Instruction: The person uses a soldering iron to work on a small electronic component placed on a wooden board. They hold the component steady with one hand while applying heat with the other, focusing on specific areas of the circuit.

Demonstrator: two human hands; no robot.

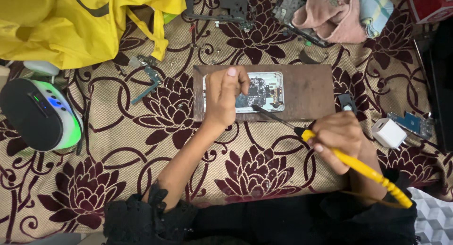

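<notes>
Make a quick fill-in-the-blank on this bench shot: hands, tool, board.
1. The right hand grips a soldering iron with a ____ handle.
2. The left hand presses on the opened phone, which lies on a ____ board.
3. The iron's tip points at the ____.
4. The white charger cube sits beside the ____ hand.

Missing words: yellow; brown; phone; right

The phone [262, 91] lies on a board [306, 91], under the left grip [225, 96]. The right grip [337, 141] sits right of it, nearer the person, holding an iron [358, 167] whose tip reaches the phone. A charger [388, 132] lies just right of that grip; a speaker [40, 114] is far left.
</notes>
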